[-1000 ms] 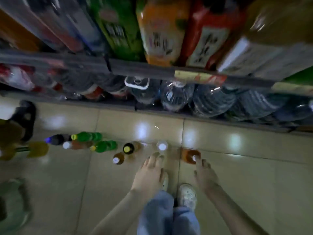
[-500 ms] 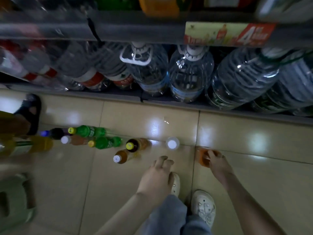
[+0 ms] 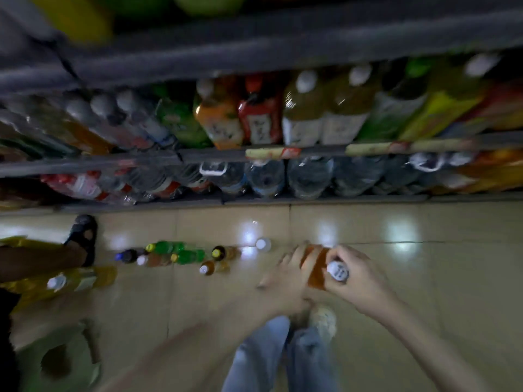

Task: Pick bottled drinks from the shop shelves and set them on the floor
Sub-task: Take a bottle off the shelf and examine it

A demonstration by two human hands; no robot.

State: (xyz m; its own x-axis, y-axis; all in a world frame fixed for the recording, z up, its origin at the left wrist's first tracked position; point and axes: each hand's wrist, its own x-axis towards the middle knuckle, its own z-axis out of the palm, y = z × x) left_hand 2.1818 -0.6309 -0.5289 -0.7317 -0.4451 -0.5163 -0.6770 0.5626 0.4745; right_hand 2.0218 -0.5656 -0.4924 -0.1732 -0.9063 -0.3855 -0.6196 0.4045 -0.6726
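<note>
My right hand (image 3: 359,278) grips an amber bottle (image 3: 317,267) with a white cap just below its neck and holds it above the floor. My left hand (image 3: 285,278) is blurred, with its fingers lying against the left side of the same bottle and the thumb sticking out. Several bottles (image 3: 181,254), green, amber and dark, stand in a row on the tiled floor (image 3: 424,278) to the left. A clear bottle with a white cap (image 3: 263,244) ends that row. The shelves (image 3: 311,151) above are packed with drinks and large water jugs.
Another person stands at the left, with a sandalled foot (image 3: 83,236) and a yellow bottle (image 3: 73,281) in view. A green stool (image 3: 56,360) sits at the bottom left. My jeans and white shoe (image 3: 322,321) are below my hands.
My right hand has lifted the amber bottle off the floor. My left hand has moved right onto it. The view has tilted up to show more shelves.
</note>
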